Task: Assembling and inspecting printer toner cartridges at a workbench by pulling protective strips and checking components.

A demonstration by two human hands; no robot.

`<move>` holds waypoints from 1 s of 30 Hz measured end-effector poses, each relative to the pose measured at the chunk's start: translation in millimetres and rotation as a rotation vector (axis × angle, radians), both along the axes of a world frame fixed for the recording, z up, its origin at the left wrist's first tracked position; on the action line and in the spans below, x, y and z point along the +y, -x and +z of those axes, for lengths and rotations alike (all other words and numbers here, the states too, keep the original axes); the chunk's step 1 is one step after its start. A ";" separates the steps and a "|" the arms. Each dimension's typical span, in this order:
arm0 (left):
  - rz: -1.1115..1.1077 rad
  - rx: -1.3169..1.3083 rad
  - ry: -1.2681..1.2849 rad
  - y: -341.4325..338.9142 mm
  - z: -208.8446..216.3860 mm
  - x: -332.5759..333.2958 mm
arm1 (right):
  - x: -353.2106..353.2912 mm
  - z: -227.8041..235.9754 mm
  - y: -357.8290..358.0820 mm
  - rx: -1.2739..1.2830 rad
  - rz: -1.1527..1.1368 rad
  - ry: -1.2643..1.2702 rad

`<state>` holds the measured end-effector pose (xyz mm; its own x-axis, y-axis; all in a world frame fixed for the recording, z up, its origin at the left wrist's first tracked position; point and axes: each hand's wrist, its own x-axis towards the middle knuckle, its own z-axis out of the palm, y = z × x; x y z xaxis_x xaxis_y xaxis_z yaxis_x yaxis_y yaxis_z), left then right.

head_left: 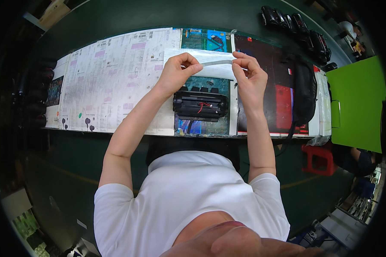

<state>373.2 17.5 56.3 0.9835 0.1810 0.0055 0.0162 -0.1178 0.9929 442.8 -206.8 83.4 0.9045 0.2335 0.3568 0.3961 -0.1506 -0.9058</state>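
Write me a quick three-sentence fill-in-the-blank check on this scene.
1. The bare left hand and bare right hand hold opposite ____ of the thin flat grey strip.
2. The thin wires on the black oblong plastic housing are mostly ____ in colour.
3. The flat bright-green panel stands at the ____ end of the long sheet-covered table.
Missing words: ends; red; right.

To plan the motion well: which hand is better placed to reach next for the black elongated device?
Probably the left hand: it holds one end of the thin grey strip straight beyond the black elongated device, while the right hand, at the other end, sits past the device's right edge.
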 end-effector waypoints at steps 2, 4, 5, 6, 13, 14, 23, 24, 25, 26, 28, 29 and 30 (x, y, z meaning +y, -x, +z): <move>0.013 0.036 -0.030 9.4 0.9 4.1 | -1.6 -9.7 4.2 0.109 0.074 -0.117; 0.021 0.067 -0.099 22.7 6.2 9.3 | -6.0 -13.0 17.2 0.230 0.113 -0.125; 0.028 0.091 -0.173 31.4 9.0 11.1 | -9.7 -14.2 25.9 0.343 0.150 -0.138; 0.049 -0.014 -0.369 42.5 12.9 10.8 | -13.5 -17.0 33.7 0.356 0.168 -0.116; 0.040 -0.198 -0.668 89.9 25.5 -2.4 | -18.0 -34.5 69.8 0.035 0.119 0.007; 0.058 -0.238 -0.714 92.1 24.3 -5.7 | -18.1 -35.3 71.8 0.038 0.122 0.009; 0.115 -0.376 -0.883 96.1 17.9 -18.1 | -15.5 -36.7 74.5 -0.273 0.059 0.126; 0.118 -0.377 -0.891 95.9 17.2 -18.7 | -14.8 -36.4 73.6 -0.301 0.058 0.137; 0.116 -0.375 -0.891 96.0 17.5 -20.0 | -14.3 -36.0 72.8 -0.329 0.057 0.148; 0.116 -0.356 -0.907 96.3 18.8 -21.6 | -14.0 -35.4 71.8 -0.326 0.055 0.149; 0.114 -0.332 -0.923 95.5 22.5 -23.7 | -13.4 -34.0 71.3 -0.399 0.055 0.196; 0.098 -0.336 -0.982 93.5 26.0 -24.2 | -12.8 -32.9 71.3 -0.395 0.055 0.198; 0.083 -0.340 -1.040 92.1 29.0 -24.7 | -12.2 -30.8 71.5 -0.456 0.035 0.273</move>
<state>281.0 -7.3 85.2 0.8867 -0.0040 0.4623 -0.1934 -0.9114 0.3632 371.3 -219.0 52.6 0.6617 0.4002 0.6340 0.7496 -0.3366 -0.5699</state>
